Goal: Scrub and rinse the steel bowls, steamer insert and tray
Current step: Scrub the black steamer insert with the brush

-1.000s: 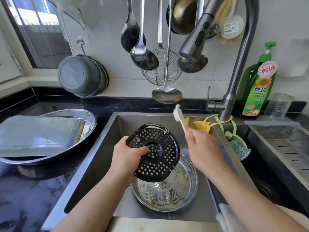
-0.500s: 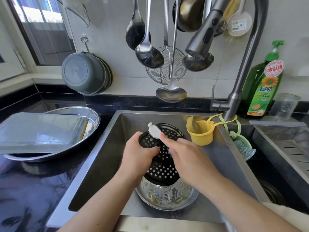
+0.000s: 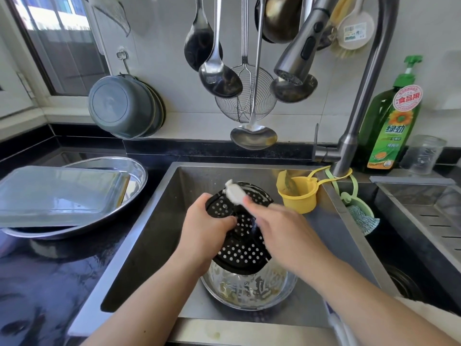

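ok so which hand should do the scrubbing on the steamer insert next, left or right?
Right. The right hand already holds the white brush against the black steamer insert. The left hand grips the insert's edge, propping it tilted over the steel bowl in the sink.

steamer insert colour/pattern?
Black, dotted with round holes. The steamer insert shows best in the head view, held by the left hand.

The steamer insert [image 3: 243,248] at frame centre was black, dotted with round holes, the brush handle [image 3: 234,193] above it white, the bowl [image 3: 249,290] beneath silver, the cup [image 3: 298,196] to its right yellow, and the soap bottle [image 3: 389,128] at the right edge green with a sunflower label.
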{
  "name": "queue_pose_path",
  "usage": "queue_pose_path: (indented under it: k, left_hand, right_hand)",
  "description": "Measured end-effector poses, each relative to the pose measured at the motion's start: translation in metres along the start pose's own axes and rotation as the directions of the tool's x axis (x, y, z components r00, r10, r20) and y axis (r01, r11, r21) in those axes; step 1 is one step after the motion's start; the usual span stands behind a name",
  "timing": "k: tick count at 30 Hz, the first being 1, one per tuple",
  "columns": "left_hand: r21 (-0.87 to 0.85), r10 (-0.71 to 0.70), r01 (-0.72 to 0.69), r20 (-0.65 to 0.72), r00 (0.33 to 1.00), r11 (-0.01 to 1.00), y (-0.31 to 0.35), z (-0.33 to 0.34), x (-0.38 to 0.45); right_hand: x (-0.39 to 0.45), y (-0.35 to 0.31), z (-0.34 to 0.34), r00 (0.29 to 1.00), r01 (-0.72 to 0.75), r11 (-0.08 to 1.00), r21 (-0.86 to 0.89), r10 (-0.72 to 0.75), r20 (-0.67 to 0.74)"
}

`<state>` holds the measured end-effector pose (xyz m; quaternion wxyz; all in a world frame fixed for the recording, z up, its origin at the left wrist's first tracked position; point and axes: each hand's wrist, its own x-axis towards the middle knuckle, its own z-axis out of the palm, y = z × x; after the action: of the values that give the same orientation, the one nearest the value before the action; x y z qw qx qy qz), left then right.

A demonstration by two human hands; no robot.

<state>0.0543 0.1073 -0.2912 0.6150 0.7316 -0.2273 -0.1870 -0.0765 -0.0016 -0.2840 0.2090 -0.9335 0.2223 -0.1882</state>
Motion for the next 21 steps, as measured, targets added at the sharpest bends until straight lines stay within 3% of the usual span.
queue_pose_path:
  k: [2,5,9,13,17,21]
  left_hand:
    - [-0.021,-0.008,0.008,-0.004,1.0,1.0,0.0,-0.001,0.001]
    - [-0.041,-0.007,0.007,0.001,1.0,0.999,0.0,-0.002,0.003]
    - [-0.031,0.006,-0.006,0.024,1.0,0.999,-0.001,0.0,0.0]
    - [-0.021,0.029,-0.028,0.015,0.999,0.999,-0.001,0.0,0.002]
    - [0.002,0.043,-0.043,0.012,0.999,0.999,-0.001,-0.001,0.001]
    - [0.008,0.062,-0.062,0.011,0.998,0.998,0.0,0.0,0.002]
  right_hand:
    - [-0.002,-0.005,0.004,0.999,0.042,0.999,-0.001,-0.042,0.008]
    - [0.01,0.009,-0.003,0.994,-0.083,0.996,-0.042,0.079,-0.072]
    - [-0.004,-0.006,0.003,0.999,0.039,0.999,0.022,-0.04,0.016]
    - [0.01,0.009,-0.009,0.99,-0.12,0.99,-0.069,0.115,-0.081]
    - [-0.002,-0.007,-0.003,0.998,0.023,1.0,-0.002,-0.023,0.054]
    - [0.01,0.011,-0.012,0.991,-0.115,0.991,-0.072,0.11,-0.076]
